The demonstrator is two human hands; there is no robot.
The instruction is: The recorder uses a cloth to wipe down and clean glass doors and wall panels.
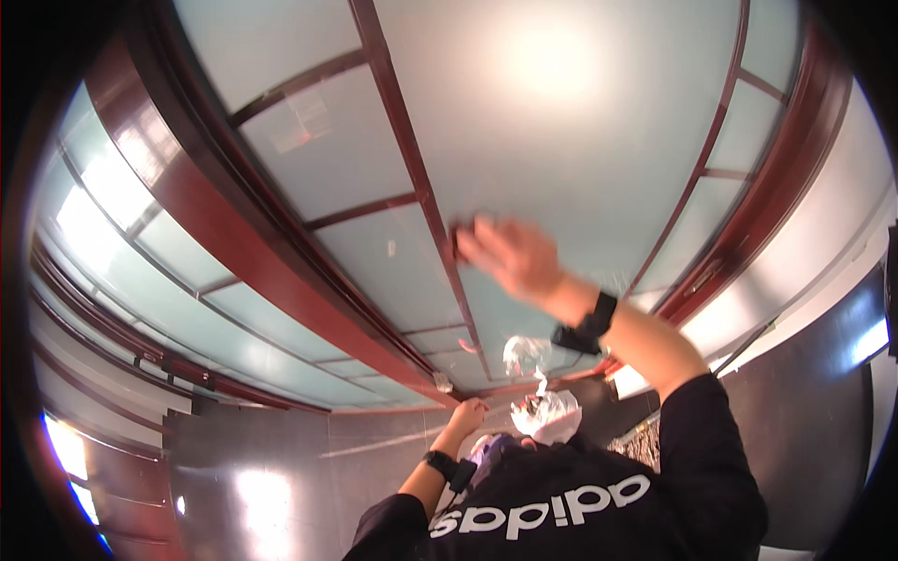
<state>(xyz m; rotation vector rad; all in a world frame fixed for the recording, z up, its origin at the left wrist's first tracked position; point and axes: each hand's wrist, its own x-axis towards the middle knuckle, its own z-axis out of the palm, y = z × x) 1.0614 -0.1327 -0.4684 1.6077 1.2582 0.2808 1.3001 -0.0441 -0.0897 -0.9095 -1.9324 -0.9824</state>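
A tall sliding door with frosted glass (561, 168) and dark red bars stands before me. My right hand (515, 258) is raised against it, blurred, with a small dark red object (461, 240) under the fingertips at a vertical bar (414, 165); what the object is cannot be made out. My left hand (468, 418) is low, near the bottom of the door frame, with its fingers curled; no object shows in it, but its palm is hidden. A black band with a small box sits on each wrist.
An open white plastic bag (554, 417) with things inside lies on the dark tiled floor (379, 449) near my feet, its reflection in the glass. Beside it is a patterned mat (642, 442). More framed glass panels (175, 245) run along the left; a white wall (814, 231) is at right.
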